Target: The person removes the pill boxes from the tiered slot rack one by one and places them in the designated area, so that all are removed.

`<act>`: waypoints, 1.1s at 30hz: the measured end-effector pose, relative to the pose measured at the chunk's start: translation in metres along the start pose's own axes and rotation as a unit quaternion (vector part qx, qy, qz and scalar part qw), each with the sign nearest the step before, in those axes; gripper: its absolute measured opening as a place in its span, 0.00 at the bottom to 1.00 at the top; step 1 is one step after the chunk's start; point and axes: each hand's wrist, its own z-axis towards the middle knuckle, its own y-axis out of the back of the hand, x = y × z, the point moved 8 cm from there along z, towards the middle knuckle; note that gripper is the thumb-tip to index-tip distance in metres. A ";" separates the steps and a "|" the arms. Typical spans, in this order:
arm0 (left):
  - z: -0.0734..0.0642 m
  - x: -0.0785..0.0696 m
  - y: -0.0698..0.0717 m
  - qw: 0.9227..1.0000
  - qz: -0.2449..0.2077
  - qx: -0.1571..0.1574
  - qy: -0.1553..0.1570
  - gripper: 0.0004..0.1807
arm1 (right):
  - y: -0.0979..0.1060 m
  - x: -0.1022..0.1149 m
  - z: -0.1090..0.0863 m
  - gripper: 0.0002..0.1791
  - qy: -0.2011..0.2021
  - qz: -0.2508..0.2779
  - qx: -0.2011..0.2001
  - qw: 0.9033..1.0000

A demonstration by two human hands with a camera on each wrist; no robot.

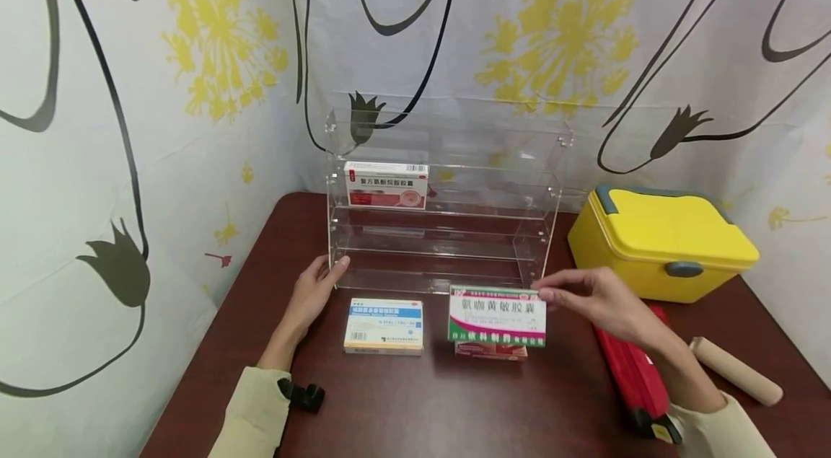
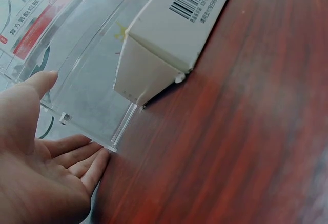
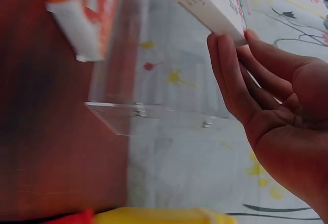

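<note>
Because the right grip (image 1: pixel 602 301) pinches only one end, the green-edged box (image 1: pixel 497 318) could swivel into the rack (image 1: pixel 396 279) beyond; the left grip (image 1: pixel 314 296) is unclenched.

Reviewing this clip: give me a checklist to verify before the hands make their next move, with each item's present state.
1. Right hand pinching the green-and-pink box: ok.
2. Clear rack upright on the table: ok.
3. Left hand at the rack's left side: ok.
4. White-and-red box on a shelf: ok.
5. Blue-and-white box shelved: not ok, on the table.
6. Red box label: cannot tell, partly covered.
</note>
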 end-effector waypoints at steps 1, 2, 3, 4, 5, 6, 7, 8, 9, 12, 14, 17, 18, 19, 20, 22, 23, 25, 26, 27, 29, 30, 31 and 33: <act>0.000 0.000 0.000 1.000 0.000 0.000 -0.001 0.48 | -0.005 -0.004 -0.005 0.11 -0.004 0.014 0.010 1.000; 0.000 0.000 0.000 1.000 0.002 0.000 -0.002 0.48 | -0.010 -0.008 -0.009 0.11 -0.011 0.027 0.021 0.999; 0.000 0.000 0.000 1.000 0.002 0.000 -0.002 0.48 | -0.015 -0.012 -0.014 0.11 -0.018 0.038 0.030 0.999; 0.000 0.000 0.000 1.000 0.003 -0.001 -0.004 0.48 | -0.019 -0.016 -0.018 0.11 -0.025 0.048 0.040 0.998; 0.000 0.000 0.000 1.000 0.004 -0.003 -0.004 0.48 | -0.024 -0.019 -0.021 0.11 -0.030 0.053 0.047 0.997; 0.000 -0.001 0.001 1.000 0.004 -0.003 -0.004 0.48 | -0.027 -0.022 -0.025 0.11 -0.034 0.053 0.052 0.997; 0.000 -0.001 0.001 1.000 0.004 -0.004 -0.004 0.48 | -0.030 -0.025 -0.027 0.11 -0.039 0.052 0.054 0.996; 0.000 -0.001 0.001 1.000 0.003 -0.006 -0.004 0.48 | -0.033 -0.027 -0.030 0.11 -0.044 0.052 0.056 0.996; 0.000 0.000 0.001 1.000 0.002 -0.007 -0.003 0.48 | -0.035 -0.029 -0.031 0.12 -0.048 0.050 0.057 0.996; -0.001 0.000 0.001 1.000 -0.001 -0.009 -0.001 0.47 | -0.041 -0.035 -0.037 0.14 -0.063 0.050 0.062 0.995; 0.000 0.000 0.001 1.000 -0.003 -0.008 -0.001 0.46 | -0.047 -0.040 -0.041 0.15 -0.076 0.055 0.071 0.993; 0.000 0.000 0.000 1.000 -0.001 -0.005 -0.001 0.45 | -0.056 -0.051 -0.048 0.16 -0.100 0.065 0.087 0.989; 0.001 0.000 0.000 1.000 0.000 -0.005 -0.001 0.45 | -0.059 -0.054 -0.050 0.16 -0.108 0.067 0.090 0.988; 0.001 -0.001 0.000 1.000 0.001 -0.004 -0.002 0.45 | -0.061 -0.058 -0.052 0.16 -0.116 0.067 0.092 0.987; 0.002 -0.001 0.000 1.000 0.003 -0.004 -0.002 0.45 | -0.063 -0.061 -0.053 0.16 -0.123 0.068 0.092 0.986; 0.002 -0.002 0.001 1.000 0.004 -0.004 -0.003 0.46 | -0.066 -0.066 -0.055 0.16 -0.136 0.069 0.091 0.984; 0.002 -0.002 0.001 1.000 0.004 -0.004 -0.003 0.46 | -0.067 -0.068 -0.055 0.16 -0.140 0.066 0.089 0.984; 0.002 -0.002 0.001 1.000 0.003 -0.004 -0.004 0.45 | -0.068 -0.070 -0.054 0.17 -0.144 0.065 0.086 0.984; 0.003 -0.002 0.001 1.000 0.001 -0.004 -0.005 0.45 | -0.069 -0.071 -0.053 0.17 -0.144 0.065 0.085 0.984; 0.002 -0.002 0.001 1.000 0.001 -0.003 -0.005 0.45 | -0.069 -0.071 -0.052 0.17 -0.144 0.064 0.085 0.984; 0.003 -0.001 0.001 1.000 -0.001 -0.003 -0.005 0.44 | -0.071 -0.072 -0.051 0.16 -0.144 0.062 0.088 0.984; 0.003 0.000 0.001 1.000 -0.001 -0.003 -0.003 0.44 | -0.071 -0.072 -0.051 0.16 -0.143 0.063 0.089 0.984; 0.002 0.001 0.001 1.000 -0.001 -0.003 -0.002 0.45 | -0.072 -0.072 -0.052 0.16 -0.142 0.063 0.090 0.984; 0.002 0.002 0.000 1.000 -0.002 -0.002 0.000 0.45 | -0.074 -0.073 -0.053 0.15 -0.148 0.062 0.091 0.983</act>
